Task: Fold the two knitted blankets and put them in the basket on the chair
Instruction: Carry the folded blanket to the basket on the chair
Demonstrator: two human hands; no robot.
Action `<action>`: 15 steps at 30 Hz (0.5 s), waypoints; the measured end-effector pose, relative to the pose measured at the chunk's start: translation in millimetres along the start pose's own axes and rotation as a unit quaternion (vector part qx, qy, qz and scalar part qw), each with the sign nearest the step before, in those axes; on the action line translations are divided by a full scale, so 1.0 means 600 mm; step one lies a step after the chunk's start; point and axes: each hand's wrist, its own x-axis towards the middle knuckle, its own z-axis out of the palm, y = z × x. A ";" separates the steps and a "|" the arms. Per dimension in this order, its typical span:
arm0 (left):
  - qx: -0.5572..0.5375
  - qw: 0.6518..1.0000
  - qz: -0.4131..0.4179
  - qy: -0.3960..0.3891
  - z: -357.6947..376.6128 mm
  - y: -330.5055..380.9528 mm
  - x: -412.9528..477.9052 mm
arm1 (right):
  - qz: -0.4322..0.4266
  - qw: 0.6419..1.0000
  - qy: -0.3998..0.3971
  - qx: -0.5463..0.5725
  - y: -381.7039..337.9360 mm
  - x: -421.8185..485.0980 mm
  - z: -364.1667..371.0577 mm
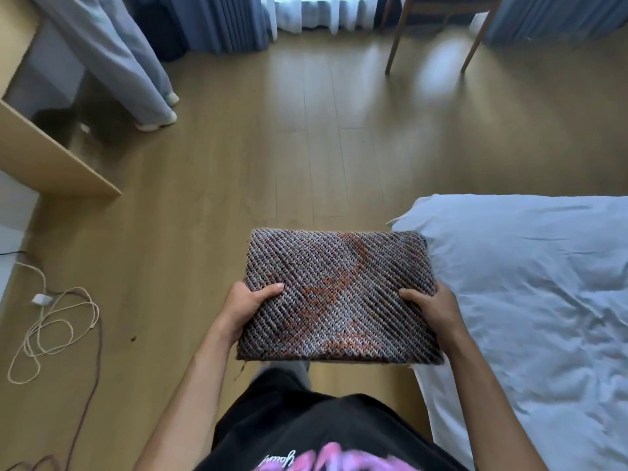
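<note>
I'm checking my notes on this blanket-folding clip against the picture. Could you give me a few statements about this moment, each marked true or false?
1. The knitted blanket is folded into a flat rectangle. True.
2. Only the left hand holds it. False: the right hand grips the opposite edge too.
3. The blanket lies spread on the bed. False: it is held up in the air, beside the bed's corner.
4. A coiled cord lies on the wooden floor to the person's left. True.
5. The basket is in view on the chair. False: only the chair's legs and lower frame show; no basket is visible.
</note>
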 end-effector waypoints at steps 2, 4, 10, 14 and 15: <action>0.008 1.000 -0.003 -0.008 -0.006 0.056 0.050 | 0.004 1.000 0.008 0.002 -0.048 0.040 0.019; 0.015 1.000 -0.001 -0.018 -0.009 0.115 0.100 | 0.007 1.000 0.020 0.003 -0.094 0.078 0.033; 0.042 0.997 -0.005 -0.056 0.029 0.267 0.238 | 0.026 0.998 0.053 0.007 -0.199 0.193 0.036; 0.058 0.995 0.002 -0.075 0.101 0.352 0.337 | 0.036 0.996 0.084 0.009 -0.246 0.294 0.007; 0.064 0.995 0.003 -0.080 0.125 0.375 0.363 | 0.039 0.995 0.091 0.010 -0.258 0.324 -0.003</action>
